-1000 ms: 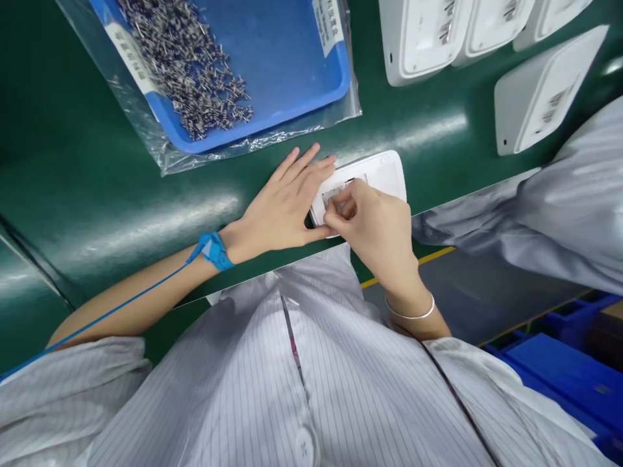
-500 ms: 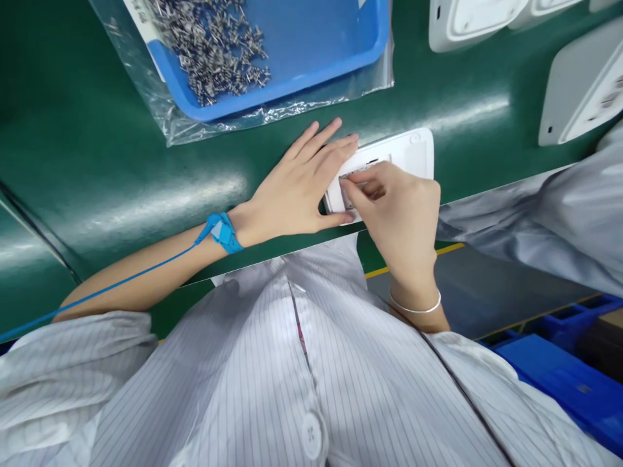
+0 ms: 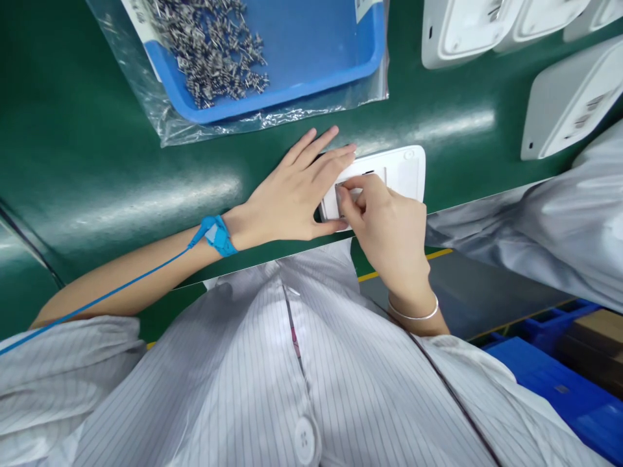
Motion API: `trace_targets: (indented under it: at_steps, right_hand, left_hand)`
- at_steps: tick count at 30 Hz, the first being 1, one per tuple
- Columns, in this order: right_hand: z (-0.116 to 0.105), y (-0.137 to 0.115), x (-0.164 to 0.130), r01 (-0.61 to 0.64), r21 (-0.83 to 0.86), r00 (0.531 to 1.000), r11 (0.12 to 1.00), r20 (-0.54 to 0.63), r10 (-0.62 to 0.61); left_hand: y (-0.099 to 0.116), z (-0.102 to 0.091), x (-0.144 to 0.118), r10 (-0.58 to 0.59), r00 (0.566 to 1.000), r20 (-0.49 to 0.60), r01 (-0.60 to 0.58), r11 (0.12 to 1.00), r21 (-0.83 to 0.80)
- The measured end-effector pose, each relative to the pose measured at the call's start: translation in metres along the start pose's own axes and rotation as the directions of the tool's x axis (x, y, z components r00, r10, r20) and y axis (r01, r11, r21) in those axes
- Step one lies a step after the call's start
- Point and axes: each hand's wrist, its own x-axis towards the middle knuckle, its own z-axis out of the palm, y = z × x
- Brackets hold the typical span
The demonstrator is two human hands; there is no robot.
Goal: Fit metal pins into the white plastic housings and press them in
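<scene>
Barely any shift since the earlier frame, mostly viewpoint. Right hand [image 3: 387,224] pinched narrow in white housing [image 3: 407,174], any held piece hidden; left hand [image 3: 288,198] spread wide, touching its left end. Looks midway: loose metal pieces [image 3: 209,55] remain in blue tray [image 3: 311,42]; farther housings [image 3: 555,107] show metal inside.

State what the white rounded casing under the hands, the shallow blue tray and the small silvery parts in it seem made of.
White rounded casing: probably moulded plastic, smooth and satin, judging by its even colour and rounded corners.
Shallow blue tray: likely plastic, slightly glossy, with a sheen along its rim.
Small silvery parts: apparently bare or plated metal, shiny, from their bright glints.
</scene>
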Motion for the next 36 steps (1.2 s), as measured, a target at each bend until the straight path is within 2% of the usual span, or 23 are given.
trace_targets:
  at_steps: [8,20,27,30,32,36]
  right_hand:
    - [-0.001,-0.002,0.001,0.008,-0.036,1.0,0.999,0.01,-0.008]
    - [0.012,0.002,-0.004,0.048,0.033,0.981,0.998,-0.191,-0.041]
    - [0.013,0.0,-0.001,0.045,0.089,0.987,0.995,-0.158,-0.03]
    - [0.005,-0.005,-0.002,0.044,0.04,0.993,0.998,-0.113,-0.039]
    - [-0.009,-0.004,-0.006,0.092,0.041,0.993,0.995,-0.08,-0.089]
    - [-0.039,0.014,-0.014,0.148,0.27,0.985,0.951,-0.121,-0.119]
  left_hand:
    - [-0.002,0.002,-0.001,0.018,1.0,-0.014,-0.018,1.0,0.007]
    - [-0.001,-0.001,0.0,0.003,1.0,0.01,-0.003,1.0,-0.001]
    - [-0.001,0.0,-0.001,0.01,1.0,-0.005,-0.01,1.0,-0.008]
    - [-0.002,0.0,-0.001,0.005,1.0,0.004,-0.005,1.0,0.003]
    - [-0.002,0.001,-0.001,0.002,1.0,-0.005,-0.002,1.0,0.014]
    - [-0.002,0.003,-0.002,-0.027,0.997,-0.076,0.029,0.999,0.027]
